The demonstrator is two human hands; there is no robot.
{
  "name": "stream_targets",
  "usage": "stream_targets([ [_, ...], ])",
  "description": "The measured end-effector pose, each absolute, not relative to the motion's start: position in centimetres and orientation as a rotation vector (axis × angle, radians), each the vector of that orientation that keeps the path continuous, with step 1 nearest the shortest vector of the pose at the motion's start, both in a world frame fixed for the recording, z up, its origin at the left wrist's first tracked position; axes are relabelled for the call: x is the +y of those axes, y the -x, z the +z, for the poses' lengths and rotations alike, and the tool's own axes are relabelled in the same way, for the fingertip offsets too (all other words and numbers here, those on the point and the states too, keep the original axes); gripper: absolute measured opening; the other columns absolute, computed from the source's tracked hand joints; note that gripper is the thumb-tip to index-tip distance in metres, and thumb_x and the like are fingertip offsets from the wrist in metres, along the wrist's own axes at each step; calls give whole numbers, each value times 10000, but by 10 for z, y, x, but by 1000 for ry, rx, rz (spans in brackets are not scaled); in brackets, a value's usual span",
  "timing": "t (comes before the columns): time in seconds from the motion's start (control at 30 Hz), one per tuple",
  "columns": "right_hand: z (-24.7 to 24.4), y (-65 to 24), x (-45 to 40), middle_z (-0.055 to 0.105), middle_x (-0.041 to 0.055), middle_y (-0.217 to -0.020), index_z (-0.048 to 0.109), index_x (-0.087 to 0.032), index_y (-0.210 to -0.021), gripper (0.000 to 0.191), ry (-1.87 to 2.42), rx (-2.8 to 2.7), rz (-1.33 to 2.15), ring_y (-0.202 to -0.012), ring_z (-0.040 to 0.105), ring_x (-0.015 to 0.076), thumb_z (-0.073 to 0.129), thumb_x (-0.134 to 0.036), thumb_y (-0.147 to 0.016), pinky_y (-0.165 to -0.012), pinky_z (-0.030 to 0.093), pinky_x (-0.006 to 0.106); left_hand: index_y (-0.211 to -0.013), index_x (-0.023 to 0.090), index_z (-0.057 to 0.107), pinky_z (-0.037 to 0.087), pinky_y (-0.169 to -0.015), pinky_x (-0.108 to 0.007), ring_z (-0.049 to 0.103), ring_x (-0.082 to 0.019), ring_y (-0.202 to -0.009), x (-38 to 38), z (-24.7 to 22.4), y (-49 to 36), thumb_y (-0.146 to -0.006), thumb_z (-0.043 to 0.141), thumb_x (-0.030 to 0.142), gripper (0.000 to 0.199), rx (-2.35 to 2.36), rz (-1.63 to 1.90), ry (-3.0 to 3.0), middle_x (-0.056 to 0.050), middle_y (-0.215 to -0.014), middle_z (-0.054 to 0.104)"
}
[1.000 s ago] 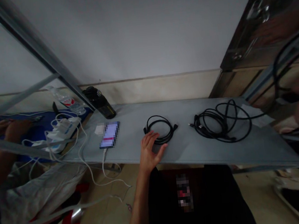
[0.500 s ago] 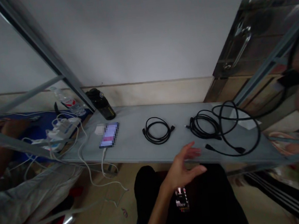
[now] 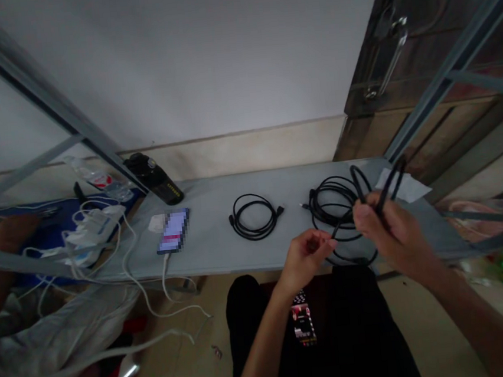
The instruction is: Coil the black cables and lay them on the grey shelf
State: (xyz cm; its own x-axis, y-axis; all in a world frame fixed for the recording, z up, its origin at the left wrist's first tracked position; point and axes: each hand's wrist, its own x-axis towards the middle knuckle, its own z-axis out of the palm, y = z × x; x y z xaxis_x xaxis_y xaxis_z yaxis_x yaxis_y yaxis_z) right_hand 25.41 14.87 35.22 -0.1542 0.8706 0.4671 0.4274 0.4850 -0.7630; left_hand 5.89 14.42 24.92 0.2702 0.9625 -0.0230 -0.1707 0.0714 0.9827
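My right hand (image 3: 391,231) is closed around loops of a black cable (image 3: 358,181), held above the right part of the grey tabletop. My left hand (image 3: 307,257), thumb and fingers pinched together, grips a stretch of the same cable near the table's front edge. Behind my hands lies a bundle of coiled black cable (image 3: 330,196), partly hidden by the held loops. A separate neat coil of black cable (image 3: 256,235) rests in the middle of the table (image 3: 213,228).
A phone (image 3: 174,230) with a white charging cord and a dark bottle (image 3: 155,180) are at left. Beyond the bed-frame post (image 3: 39,108) are a power strip (image 3: 99,227), a clear bottle (image 3: 103,180) and another person's hands (image 3: 11,232). White paper (image 3: 405,185) lies at right.
My left hand has gone from spread fingers to a pinch on the cable. My right hand has come down from the upper right to the table, gathering the cable in loops.
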Motion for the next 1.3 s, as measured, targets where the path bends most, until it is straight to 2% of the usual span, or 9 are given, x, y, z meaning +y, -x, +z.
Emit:
stream_targets([
  [0.17, 279, -263, 128, 687, 5, -752, 586, -267, -954, 422, 1257, -1928, 492, -650, 704, 199, 539, -637, -1151, -643, 541, 307, -1080, 172, 764, 523, -892, -316, 696, -215, -1008, 142, 241, -72, -1008, 807, 552, 389, 881, 933, -1319, -88, -1092, 774],
  [0.43, 234, -282, 110, 556, -77, -583, 579, -262, -898, 482, 1304, -1946, 209, -445, 553, 130, 655, -694, -1097, -545, 458, 264, -1100, 186, 741, 503, -932, -327, 692, -214, -1019, 149, 239, -90, -1107, 668, 522, 344, 812, 822, -1363, -74, -1059, 763],
  [0.57, 222, -289, 113, 571, -59, -571, 591, -253, -865, 498, 1283, -1949, 99, -451, 576, 135, 639, -680, -1115, -536, 458, 263, -1237, 199, 766, 513, -978, -350, 706, -232, -1064, 150, 238, -96, -1063, 728, 619, 456, 737, 849, -1268, -89, -1123, 773],
  [0.7, 206, -295, 114, 673, -7, -657, 666, -220, -996, 513, 1309, -1950, 63, -518, 670, 177, 630, -720, -1103, -558, 499, 283, -1217, 174, 824, 516, -897, -324, 675, -198, -922, 149, 253, -95, -1008, 795, 667, 536, 730, 878, -1046, -61, -977, 743],
  [0.83, 195, -299, 108, 764, 37, -757, 707, -208, -1043, 298, 1273, -1988, 191, -618, 755, 201, 626, -470, -1160, -619, 550, 287, -1112, 161, 851, 526, -914, -327, 674, -189, -897, 148, 268, -95, -941, 890, 635, 506, 713, 947, -944, -66, -959, 749],
  [0.93, 196, -296, 100, 768, 36, -766, 737, -211, -1083, 372, 1318, -1957, 348, -641, 755, 229, 804, -573, -1025, -643, 588, 318, -1100, 165, 831, 528, -861, -324, 660, -178, -836, 146, 272, -103, -909, 918, 646, 525, 665, 955, -869, -51, -894, 720],
  [1.03, 205, -288, 95, 711, 19, -684, 722, -232, -927, 425, 1329, -1897, 464, -568, 689, 221, 833, -641, -967, -570, 545, 322, -1156, 177, 809, 530, -813, -313, 659, -174, -816, 143, 277, -111, -917, 909, 651, 540, 621, 963, -799, -48, -898, 716],
  [1.17, 218, -285, 93, 753, 41, -739, 742, -245, -918, 332, 1325, -1800, 605, -617, 722, 230, 682, -522, -1091, -597, 563, 318, -1210, 190, 809, 571, -994, -376, 738, -246, -1067, 146, 282, -108, -1038, 801, 586, 431, 663, 1032, -1022, -112, -1150, 792],
  [1.3, 225, -304, 87, 757, 59, -780, 755, -244, -950, 351, 1460, -1601, 519, -695, 729, 249, 650, -543, -1101, -645, 572, 330, -1347, 224, 771, 516, -1183, -467, 686, -299, -1304, 149, 266, -89, -1080, 770, 501, 384, 843, 1053, -1618, -135, -1355, 774],
])
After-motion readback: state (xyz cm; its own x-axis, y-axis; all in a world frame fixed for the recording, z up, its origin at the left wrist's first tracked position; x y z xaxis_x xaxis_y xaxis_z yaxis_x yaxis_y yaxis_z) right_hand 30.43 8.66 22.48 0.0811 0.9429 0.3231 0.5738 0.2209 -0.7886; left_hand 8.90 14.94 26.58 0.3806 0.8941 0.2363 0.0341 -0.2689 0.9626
